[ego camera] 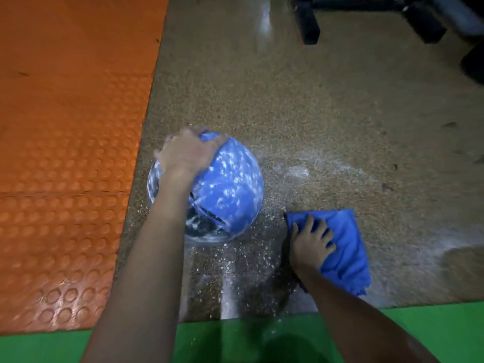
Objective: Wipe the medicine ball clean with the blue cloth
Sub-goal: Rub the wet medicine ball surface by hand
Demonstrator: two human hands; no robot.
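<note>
A blue and black medicine ball (230, 189), smeared with white powder, rests on the speckled floor near the middle of the head view. My left hand (187, 151) grips the ball over its top left side, fingers curled around it. To the right of the ball a folded blue cloth (345, 247) lies flat on the floor. My right hand (310, 243) presses down on the cloth's left half with its fingers spread; whether it grips the cloth is unclear. Ball and cloth are apart.
White powder (296, 171) is scattered on the speckled floor (288, 100) around and below the ball. An orange studded mat (65, 153) covers the left side. A green strip (419, 331) runs along the near edge. Black equipment legs (311, 24) stand at the far right.
</note>
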